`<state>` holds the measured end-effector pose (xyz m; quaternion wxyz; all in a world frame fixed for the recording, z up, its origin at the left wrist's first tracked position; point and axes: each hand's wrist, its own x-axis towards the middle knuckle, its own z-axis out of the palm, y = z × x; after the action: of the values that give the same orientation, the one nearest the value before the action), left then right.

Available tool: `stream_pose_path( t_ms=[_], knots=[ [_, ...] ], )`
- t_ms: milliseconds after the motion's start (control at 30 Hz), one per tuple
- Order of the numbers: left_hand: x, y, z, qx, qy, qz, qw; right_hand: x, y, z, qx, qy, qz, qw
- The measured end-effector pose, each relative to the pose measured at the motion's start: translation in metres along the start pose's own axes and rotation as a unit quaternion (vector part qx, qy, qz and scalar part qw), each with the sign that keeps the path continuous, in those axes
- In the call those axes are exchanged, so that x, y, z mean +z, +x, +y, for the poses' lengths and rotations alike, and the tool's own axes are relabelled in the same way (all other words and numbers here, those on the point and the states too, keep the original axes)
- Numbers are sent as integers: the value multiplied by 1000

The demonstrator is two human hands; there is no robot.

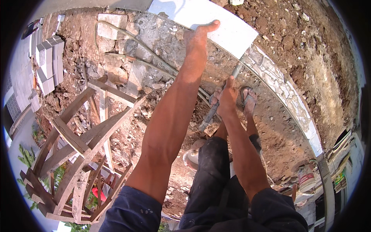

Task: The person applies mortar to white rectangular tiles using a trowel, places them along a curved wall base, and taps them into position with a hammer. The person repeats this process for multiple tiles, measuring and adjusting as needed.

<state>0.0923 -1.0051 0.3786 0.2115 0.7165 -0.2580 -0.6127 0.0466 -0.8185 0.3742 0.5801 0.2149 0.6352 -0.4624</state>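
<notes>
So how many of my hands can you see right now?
2. Your left hand is at the near edge of the white block, thumb over it, other fingers mostly hidden; your right hand grips a grey rod-like tool.

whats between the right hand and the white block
In the head view, one end of a grey rod-like tool, gripped by the right hand, runs toward the white block; whether it touches is unclear.

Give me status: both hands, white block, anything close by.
Left hand at near edge of white block, fingers mostly hidden. Right hand closed around grey rod. Block in line with mortar-smeared wall top. Hose passing behind left forearm.
</notes>
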Motion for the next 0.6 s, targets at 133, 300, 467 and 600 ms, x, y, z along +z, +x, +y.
stream_pose_path(
  t_ms=[133, 300, 467, 600],
  knots=[
    [-5, 3, 3, 3, 3, -5, 1000, -8, -4, -6, 4, 2, -14, 1000],
    [1, 4, 1, -15, -8, 4, 1000, -3, -1, -2, 6, -19, -28, 999],
    [1, -20, 14, -14, -36, 31, 999, -34, -23, -16, 44, -53, -11, 998],
    [6, -20, 4, -4, -88, 56, 995, -107, -69, -7, 170, -244, -54, 953]
  ],
)
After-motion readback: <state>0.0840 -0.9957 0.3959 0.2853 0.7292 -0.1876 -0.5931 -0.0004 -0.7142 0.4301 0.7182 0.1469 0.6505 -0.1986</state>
